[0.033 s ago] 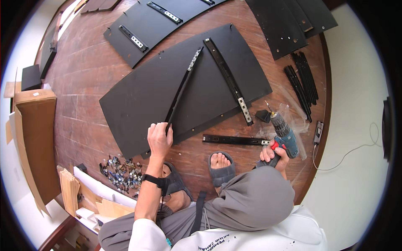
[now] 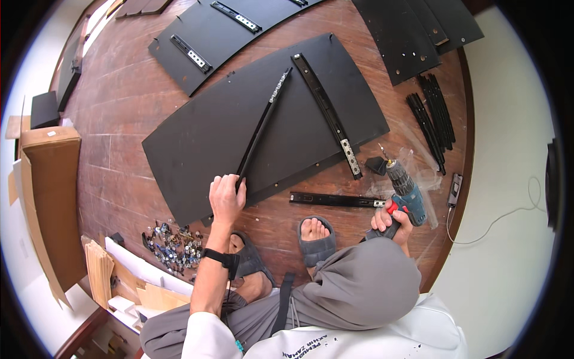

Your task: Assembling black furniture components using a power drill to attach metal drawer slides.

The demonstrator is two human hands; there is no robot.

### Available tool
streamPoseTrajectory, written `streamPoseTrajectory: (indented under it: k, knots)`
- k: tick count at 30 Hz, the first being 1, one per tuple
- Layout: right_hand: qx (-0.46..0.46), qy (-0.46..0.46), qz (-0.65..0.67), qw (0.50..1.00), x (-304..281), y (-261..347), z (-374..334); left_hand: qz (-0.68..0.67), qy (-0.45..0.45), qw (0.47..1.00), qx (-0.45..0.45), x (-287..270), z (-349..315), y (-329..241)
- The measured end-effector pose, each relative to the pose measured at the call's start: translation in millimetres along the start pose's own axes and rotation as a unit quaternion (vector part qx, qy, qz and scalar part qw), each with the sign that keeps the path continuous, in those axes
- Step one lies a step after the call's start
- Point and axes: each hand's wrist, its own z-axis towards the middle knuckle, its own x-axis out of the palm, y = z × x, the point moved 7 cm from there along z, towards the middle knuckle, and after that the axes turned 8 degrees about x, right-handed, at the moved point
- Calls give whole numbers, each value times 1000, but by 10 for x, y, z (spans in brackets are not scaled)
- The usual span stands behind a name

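Note:
My left hand [image 2: 226, 198] is closed around the near end of a black drawer slide [image 2: 260, 130], which slants away to the right over a large black panel [image 2: 197, 143] on the floor. Its far end has a silver perforated part. In my right hand [image 2: 391, 222] is a blue and black cordless drill [image 2: 406, 190], gripped by its handle beside my knee, with the bit pointing up and away. A second drawer slide [image 2: 326, 110] lies across the panel's right part. Another drawer slide [image 2: 335, 200] rests on the floor in front of my foot.
A heap of screws and fittings [image 2: 173, 246] lies left of my feet. Farther off is a black panel [image 2: 221, 45] with slides on it. Bundled black rails [image 2: 426, 125], plastic wrap [image 2: 418, 164] and stacked panels [image 2: 406, 36] lie right. A cardboard box [image 2: 54, 197] stands left.
The far end of the held drawer slide has shifted slightly to the right, and the slide has turned a little. The drill and my right hand stay in place.

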Motion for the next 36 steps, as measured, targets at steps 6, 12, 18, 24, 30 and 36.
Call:
streamPoseTrajectory:
  k: [6,12,18,24,30,36]
  knots:
    - [24,-9,1,1000,-14,-65,-60,-48,175,976,-118,140,282,135]
    - [18,-27,6,999,51,-102,-105,-52,197,971,-121,345,837,233]
    - [1,-20,-38,999,67,140,-77,-18,328,944,-24,254,914,427]
    - [-1,-16,-69,997,170,337,177,-37,305,945,113,480,1005,295]
    - [74,-70,-280,955,727,479,614,3,286,939,193,778,1146,-100]
    - [75,-33,-434,897,1547,435,1080,-58,199,959,195,719,1109,-79]
